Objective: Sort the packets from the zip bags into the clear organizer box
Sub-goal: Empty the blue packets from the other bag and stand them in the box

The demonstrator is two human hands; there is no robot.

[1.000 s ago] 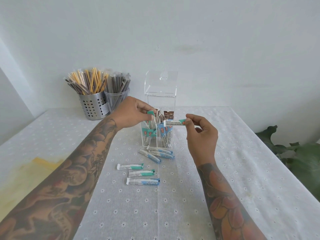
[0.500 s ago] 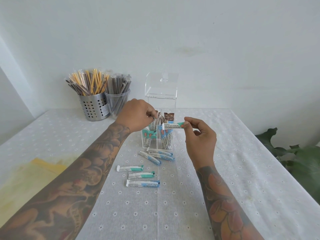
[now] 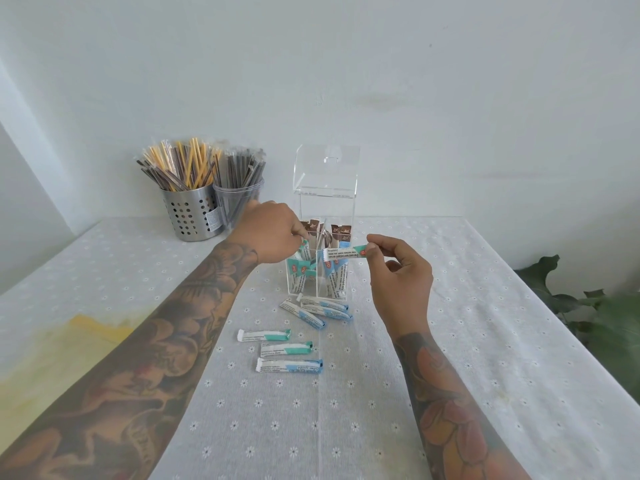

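Observation:
The clear organizer box (image 3: 325, 199) stands mid-table with its lid raised; brown packets fill its back compartments, teal and blue ones the front. My left hand (image 3: 268, 232) is at the front-left compartment, fingertips pinched on a teal packet (image 3: 304, 249) that points down into it. My right hand (image 3: 398, 271) holds a white-and-teal packet (image 3: 344, 256) level by its teal end, just in front of the box's top. Loose packets lie on the cloth: blue ones (image 3: 323, 308) by the box's foot, two teal ones (image 3: 265, 336) and a blue one (image 3: 289, 365) nearer me.
A perforated steel cup (image 3: 190, 213) and a clear cup (image 3: 235, 202), both full of wrapped straws, stand back left of the box. A green plant (image 3: 588, 306) leans past the table's right edge. The tablecloth has a yellow patch (image 3: 69, 344) at left.
My left hand has sunk from above the box to its front-left compartment, lowering the teal packet into it. My right hand has kept its packet nearly still.

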